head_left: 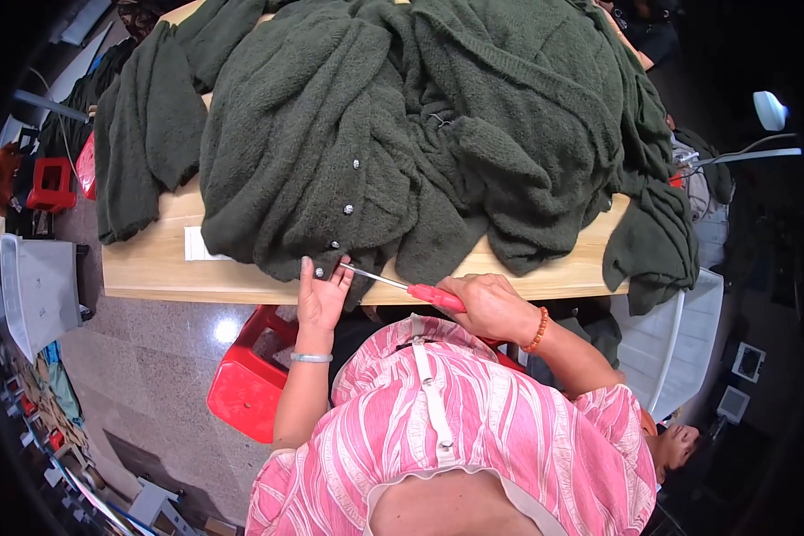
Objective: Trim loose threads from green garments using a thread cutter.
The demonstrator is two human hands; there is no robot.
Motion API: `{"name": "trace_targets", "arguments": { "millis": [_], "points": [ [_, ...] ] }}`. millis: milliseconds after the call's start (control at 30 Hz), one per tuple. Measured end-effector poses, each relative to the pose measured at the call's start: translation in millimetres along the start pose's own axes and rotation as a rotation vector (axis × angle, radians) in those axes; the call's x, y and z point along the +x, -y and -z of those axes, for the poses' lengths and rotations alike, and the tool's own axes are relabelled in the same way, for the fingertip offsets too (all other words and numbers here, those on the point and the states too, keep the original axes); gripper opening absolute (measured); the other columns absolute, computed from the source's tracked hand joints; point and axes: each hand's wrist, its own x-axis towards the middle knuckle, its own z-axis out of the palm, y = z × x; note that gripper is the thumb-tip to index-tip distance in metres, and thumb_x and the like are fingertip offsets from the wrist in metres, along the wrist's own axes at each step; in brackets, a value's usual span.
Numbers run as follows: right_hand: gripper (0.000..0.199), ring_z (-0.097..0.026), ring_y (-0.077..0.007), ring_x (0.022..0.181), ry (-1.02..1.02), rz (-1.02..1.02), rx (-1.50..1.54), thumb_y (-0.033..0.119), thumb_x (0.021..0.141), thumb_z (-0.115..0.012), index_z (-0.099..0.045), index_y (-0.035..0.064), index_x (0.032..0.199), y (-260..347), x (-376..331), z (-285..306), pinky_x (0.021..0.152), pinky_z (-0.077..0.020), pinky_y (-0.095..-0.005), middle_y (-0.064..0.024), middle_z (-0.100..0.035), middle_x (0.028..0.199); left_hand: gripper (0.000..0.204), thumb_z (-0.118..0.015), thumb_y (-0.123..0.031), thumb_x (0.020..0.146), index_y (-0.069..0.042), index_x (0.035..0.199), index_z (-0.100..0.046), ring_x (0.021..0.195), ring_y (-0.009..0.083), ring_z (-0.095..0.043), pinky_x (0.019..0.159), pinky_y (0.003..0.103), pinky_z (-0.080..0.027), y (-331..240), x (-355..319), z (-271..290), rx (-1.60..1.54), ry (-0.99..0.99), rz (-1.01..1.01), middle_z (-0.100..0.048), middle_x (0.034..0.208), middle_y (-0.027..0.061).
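A dark green knitted cardigan (286,161) lies heaped over the table in front of me, with several shiny round buttons (348,210) down its near part. My left hand (320,302) is palm up at the cardigan's near edge, thumb and fingers gripping the knit beside the lowest buttons. My right hand (496,308) is closed round the handle of a red-handled tool (436,297) with a thin metal shaft. The shaft slants left, and its tip meets my left fingertips at the knit. What the tip catches is too small to make out.
More dark green knitwear (545,116) covers the right of the wooden table (545,284), and a sleeve hangs over its edge. A white paper (204,244) lies under the cardigan. Red stools (250,389) and white bins (45,290) stand around. Another person (674,447) is at lower right.
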Motion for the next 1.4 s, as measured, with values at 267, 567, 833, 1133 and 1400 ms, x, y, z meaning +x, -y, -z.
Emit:
{"name": "trace_targets", "arguments": {
  "millis": [267, 567, 833, 1133, 1400],
  "points": [
    [0.020, -0.067, -0.0380, 0.074, -0.145, -0.027, -0.122, 0.016, 0.082, -0.063, -0.060, 0.0040, 0.098, 1, 1, 6, 0.068, -0.0493, -0.0487, -0.0187, -0.066, 0.072, 0.021, -0.069, -0.003, 0.088, 0.000, 0.108, -0.065, 0.096, 0.0216, -0.066, 0.085, 0.037, -0.057, -2, 25, -17, 0.340, -0.016, -0.193, -0.070, 0.098, 0.0076],
    [0.029, -0.065, -0.0407, 0.070, -0.006, -0.039, -0.028, 0.033, 0.090, -0.062, -0.063, 0.0077, 0.105, 6, 2, 22, 0.066, -0.0485, -0.0505, -0.0208, -0.064, 0.069, 0.042, -0.068, 0.006, 0.085, -0.005, 0.123, -0.057, 0.102, 0.0204, -0.063, 0.093, 0.036, -0.053, -8, 12, -21, 0.605, 0.063, -0.545, -0.063, 0.115, 0.0071],
    [0.026, -0.065, -0.0404, 0.079, 0.147, 0.051, 0.039, 0.027, 0.087, -0.065, -0.062, 0.0065, 0.102, 10, 12, 39, 0.071, -0.0495, -0.0489, -0.0203, -0.066, 0.078, 0.032, -0.076, 0.001, 0.081, -0.002, 0.110, -0.064, 0.094, 0.0149, -0.061, 0.088, 0.030, -0.049, -12, -7, -43, 0.876, 0.042, -0.664, -0.065, 0.104, 0.0036],
    [0.080, -0.059, -0.0324, 0.117, -0.376, 0.233, 0.248, 0.007, 0.065, -0.081, -0.047, 0.0013, 0.137, 14, 44, 45, 0.098, -0.0469, -0.0380, -0.0175, -0.060, 0.127, 0.023, -0.070, -0.006, 0.084, -0.001, 0.106, -0.065, 0.093, 0.0266, -0.066, 0.083, 0.037, -0.050, 48, -51, -160, 1.394, 0.682, -0.850, -0.068, 0.101, 0.0128],
    [0.055, -0.062, -0.0278, 0.111, -0.328, 0.164, 0.526, -0.010, 0.060, -0.051, -0.060, -0.0056, 0.114, 1, 67, 62, 0.101, -0.0434, -0.0333, -0.0153, -0.065, 0.111, 0.029, -0.077, -0.009, 0.081, -0.001, 0.106, -0.064, 0.095, 0.0165, -0.064, 0.081, 0.032, -0.051, -3, -47, -174, 1.228, 0.572, -0.417, -0.068, 0.105, 0.0095]
  ]
}}
